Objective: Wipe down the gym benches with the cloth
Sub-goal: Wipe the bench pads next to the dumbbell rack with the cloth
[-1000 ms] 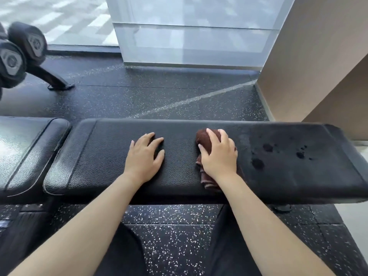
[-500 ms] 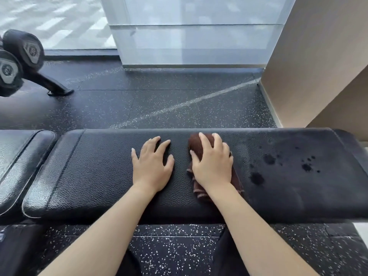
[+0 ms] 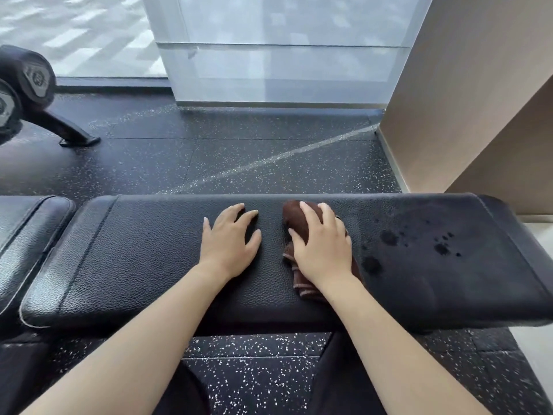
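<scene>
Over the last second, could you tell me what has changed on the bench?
The left hand slid slightly right toward the right hand, narrowing their gap. Nothing was gripped or released: the right hand still presses the cloth on the bench; the wet spots remain unwiped.

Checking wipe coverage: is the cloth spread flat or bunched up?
Bunched: the cloth lies wadded in folds under the right hand.

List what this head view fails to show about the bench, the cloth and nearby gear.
Brown cloth: head view, mostly covered by the right hand; folds hidden.
Bench legs: head view, hidden beneath its pad.
Neighbouring pad: head view, cut by the left edge.
Black gear upper left: head view, blurred and cut off; logos unreadable.
</scene>
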The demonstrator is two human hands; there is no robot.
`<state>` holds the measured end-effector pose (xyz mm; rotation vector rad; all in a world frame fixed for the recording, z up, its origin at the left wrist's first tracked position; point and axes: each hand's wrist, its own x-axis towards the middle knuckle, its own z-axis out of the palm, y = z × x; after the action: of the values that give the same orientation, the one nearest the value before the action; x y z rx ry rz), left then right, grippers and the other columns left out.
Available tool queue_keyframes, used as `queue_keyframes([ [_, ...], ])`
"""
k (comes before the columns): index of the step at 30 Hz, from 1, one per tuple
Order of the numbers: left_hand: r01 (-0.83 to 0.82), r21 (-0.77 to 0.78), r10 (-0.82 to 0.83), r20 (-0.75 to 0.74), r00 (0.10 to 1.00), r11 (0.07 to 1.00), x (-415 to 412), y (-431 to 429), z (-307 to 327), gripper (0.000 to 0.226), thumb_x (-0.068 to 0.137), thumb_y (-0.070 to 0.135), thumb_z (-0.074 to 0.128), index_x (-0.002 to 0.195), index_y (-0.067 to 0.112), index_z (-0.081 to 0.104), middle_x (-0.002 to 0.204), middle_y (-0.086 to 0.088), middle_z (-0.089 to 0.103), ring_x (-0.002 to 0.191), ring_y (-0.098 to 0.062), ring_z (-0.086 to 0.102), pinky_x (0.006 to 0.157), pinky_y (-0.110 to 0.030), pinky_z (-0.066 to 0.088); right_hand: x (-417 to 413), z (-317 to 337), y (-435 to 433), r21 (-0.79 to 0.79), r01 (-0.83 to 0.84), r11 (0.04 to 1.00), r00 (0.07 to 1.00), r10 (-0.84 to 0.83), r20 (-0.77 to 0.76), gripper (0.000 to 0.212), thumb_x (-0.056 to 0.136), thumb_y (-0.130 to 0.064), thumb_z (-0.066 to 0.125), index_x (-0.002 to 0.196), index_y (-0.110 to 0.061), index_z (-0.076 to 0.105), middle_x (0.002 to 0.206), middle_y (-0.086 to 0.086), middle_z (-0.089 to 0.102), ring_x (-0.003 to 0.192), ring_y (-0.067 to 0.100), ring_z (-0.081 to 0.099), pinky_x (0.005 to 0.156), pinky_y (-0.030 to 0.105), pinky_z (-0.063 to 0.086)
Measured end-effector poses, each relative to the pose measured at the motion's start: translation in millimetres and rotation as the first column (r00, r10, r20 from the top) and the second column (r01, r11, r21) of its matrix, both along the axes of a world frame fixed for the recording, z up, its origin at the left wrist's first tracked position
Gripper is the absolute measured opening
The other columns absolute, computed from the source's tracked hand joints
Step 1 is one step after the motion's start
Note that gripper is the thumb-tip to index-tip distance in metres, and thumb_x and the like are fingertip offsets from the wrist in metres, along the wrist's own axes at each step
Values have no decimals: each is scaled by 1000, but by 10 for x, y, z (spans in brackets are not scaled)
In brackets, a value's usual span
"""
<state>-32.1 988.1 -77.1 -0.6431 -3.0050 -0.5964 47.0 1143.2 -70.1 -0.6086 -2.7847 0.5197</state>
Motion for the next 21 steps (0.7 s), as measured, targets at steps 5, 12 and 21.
queue_keyframes([
  [5, -4, 19, 4, -32, 999, 1000, -76, 297, -29, 45, 91, 42, 43, 135, 33, 42, 147, 6, 34, 139, -13, 21, 112, -57, 3, -421, 38, 79, 29, 108, 994, 993, -109, 39, 54, 91, -48, 45, 140, -29, 34, 147, 7, 29, 128, 32, 32, 99, 52, 31],
  [12, -1, 32, 4, -83, 997, 999, -147, 305, -121, 45, 86, 47, 41, 130, 37, 43, 139, 8, 38, 135, -13, 25, 112, -56, 6, -932, 96, 387, -39, 105, 994, 987, -99, 124, 50, 89, -47, 48, 135, -28, 40, 141, 9, 37, 123, 35, 39, 100, 48, 31],
  [21, 57, -2, -57, -29, 998, 998, -82, 440, -48, 45, 92, 35, 42, 137, 28, 40, 148, 3, 32, 139, -16, 21, 113, -56, 5, 262, 1, 528, -5, 119, 993, 992, -119, -36, 53, 88, -47, 50, 138, -32, 39, 144, 3, 35, 125, 29, 38, 96, 49, 36],
])
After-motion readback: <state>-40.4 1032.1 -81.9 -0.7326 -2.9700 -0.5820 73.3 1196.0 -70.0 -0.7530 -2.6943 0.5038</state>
